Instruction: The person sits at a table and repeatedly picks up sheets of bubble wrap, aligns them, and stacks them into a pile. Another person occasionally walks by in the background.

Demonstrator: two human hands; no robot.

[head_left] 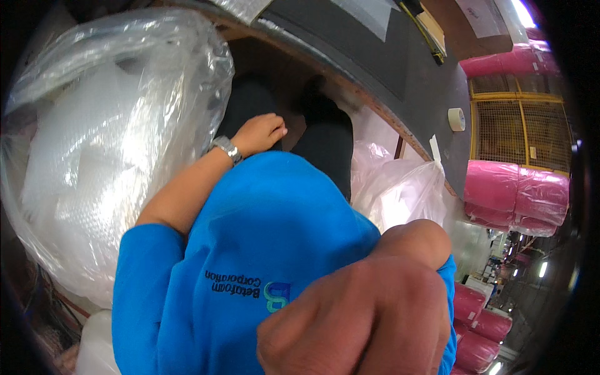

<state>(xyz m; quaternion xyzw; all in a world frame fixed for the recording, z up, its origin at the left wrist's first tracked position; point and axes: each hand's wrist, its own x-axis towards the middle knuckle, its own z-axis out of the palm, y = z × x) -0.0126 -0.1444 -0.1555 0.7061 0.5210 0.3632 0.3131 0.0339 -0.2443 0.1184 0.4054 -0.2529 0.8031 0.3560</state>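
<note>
My left hand (257,135), with a metal-banded watch (226,150) at the wrist, rests over my dark-trousered lap. Its fingers are loosely curled, with nothing visible in them. Large and close to the camera, my right hand (369,312) is raised in front of the blue shirt (275,212). The back of that hand and its knuckles show; its fingertips are hidden, so what it may hold cannot be seen. Beside my left forearm stands a big clear plastic bag (125,144) with whitish bubble-wrap-like material inside.
A dark-topped table (375,69) runs across ahead and to the right. On it are a tape roll (457,119) and a yellow-black tool (431,47). A pinkish plastic bag (400,184) hangs by its edge. Pink wrapped bundles (515,194) and a yellow mesh frame (522,97) stand farther right.
</note>
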